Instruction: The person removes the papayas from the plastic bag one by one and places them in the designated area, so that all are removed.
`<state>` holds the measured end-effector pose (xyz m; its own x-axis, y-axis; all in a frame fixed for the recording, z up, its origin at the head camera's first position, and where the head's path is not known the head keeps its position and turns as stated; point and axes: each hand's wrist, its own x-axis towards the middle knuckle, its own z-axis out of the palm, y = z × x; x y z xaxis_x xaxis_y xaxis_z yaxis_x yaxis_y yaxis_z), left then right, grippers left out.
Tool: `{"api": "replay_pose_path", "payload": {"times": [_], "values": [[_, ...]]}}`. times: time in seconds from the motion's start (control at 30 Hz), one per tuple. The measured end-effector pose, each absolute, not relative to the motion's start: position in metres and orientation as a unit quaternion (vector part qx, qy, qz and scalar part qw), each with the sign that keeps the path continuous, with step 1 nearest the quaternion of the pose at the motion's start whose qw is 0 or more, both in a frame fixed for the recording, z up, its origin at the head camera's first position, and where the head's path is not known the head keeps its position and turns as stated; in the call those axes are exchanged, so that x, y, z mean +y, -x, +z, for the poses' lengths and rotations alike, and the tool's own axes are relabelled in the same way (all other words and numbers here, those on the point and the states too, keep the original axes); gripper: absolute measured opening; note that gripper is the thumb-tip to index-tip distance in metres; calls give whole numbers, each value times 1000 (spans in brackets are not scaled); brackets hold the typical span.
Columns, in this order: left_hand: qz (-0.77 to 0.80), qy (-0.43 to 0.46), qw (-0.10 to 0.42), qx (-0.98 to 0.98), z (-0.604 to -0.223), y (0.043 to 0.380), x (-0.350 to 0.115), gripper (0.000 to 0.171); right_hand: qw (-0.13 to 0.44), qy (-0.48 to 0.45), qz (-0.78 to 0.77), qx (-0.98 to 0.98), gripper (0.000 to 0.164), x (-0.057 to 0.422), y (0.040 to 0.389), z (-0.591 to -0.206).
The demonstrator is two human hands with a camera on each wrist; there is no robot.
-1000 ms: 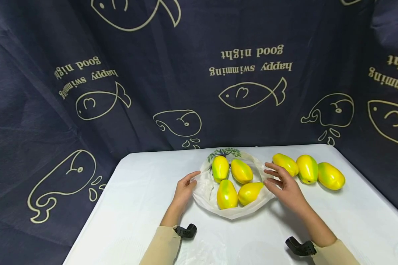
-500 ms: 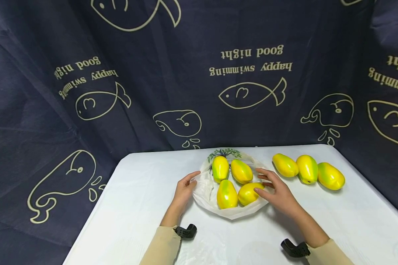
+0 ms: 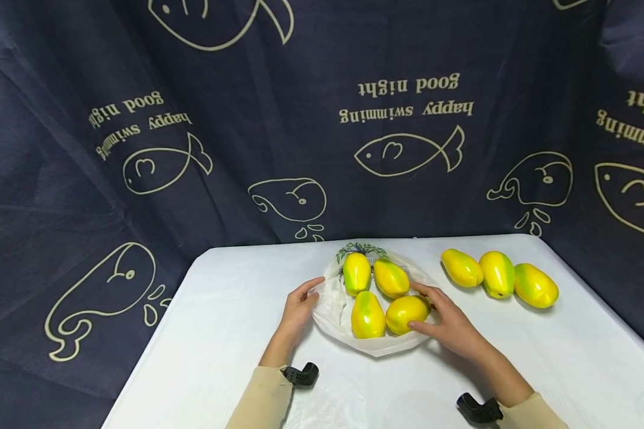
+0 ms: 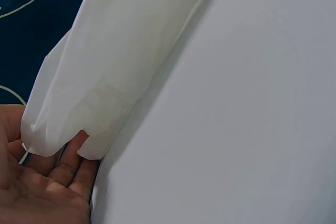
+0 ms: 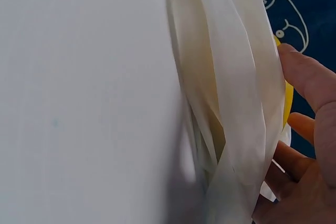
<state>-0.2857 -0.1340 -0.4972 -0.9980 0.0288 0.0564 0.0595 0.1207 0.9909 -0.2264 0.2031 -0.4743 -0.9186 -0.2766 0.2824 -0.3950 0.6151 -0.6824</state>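
Note:
In the head view, a white plastic bag [image 3: 330, 310] with a printed green tree lies spread open on the table. Several yellow-green papayas sit inside it, one at the front left [image 3: 367, 316]. My left hand [image 3: 297, 307] holds the bag's left rim; the left wrist view has the bag's edge [image 4: 100, 103] between thumb and fingers. On the other side, my right hand [image 3: 451, 322] reaches over the right rim and grips the front-right papaya [image 3: 406, 314], thumb in front and fingers behind. The right wrist view shows only a yellow sliver of papaya [image 5: 288, 98] past the bag.
Right of the bag, three more papayas lie in a row: a left one [image 3: 463, 268], a middle one [image 3: 497, 274] and a right one [image 3: 536, 286]. A white cloth covers the table [image 3: 220, 316]. Behind stands a dark blue curtain [image 3: 300, 119] with fish drawings.
My right hand has moved left from the bag's right rim onto the front-right papaya, which has turned slightly. The left hand has stayed at the left rim.

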Motion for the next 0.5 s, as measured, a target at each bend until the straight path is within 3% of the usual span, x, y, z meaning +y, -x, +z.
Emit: {"api": "replay_pose_path", "payload": {"times": [0.23, 0.5], "values": [[-667, 34, 14, -744, -498, 286, -133, 38, 53, -191, 400, -895, 84, 206, 229, -481], [-669, 41, 14, -742, -501, 288, -133, 38, 48, -202, 393, -896, 80, 205, 231, -483]]}}
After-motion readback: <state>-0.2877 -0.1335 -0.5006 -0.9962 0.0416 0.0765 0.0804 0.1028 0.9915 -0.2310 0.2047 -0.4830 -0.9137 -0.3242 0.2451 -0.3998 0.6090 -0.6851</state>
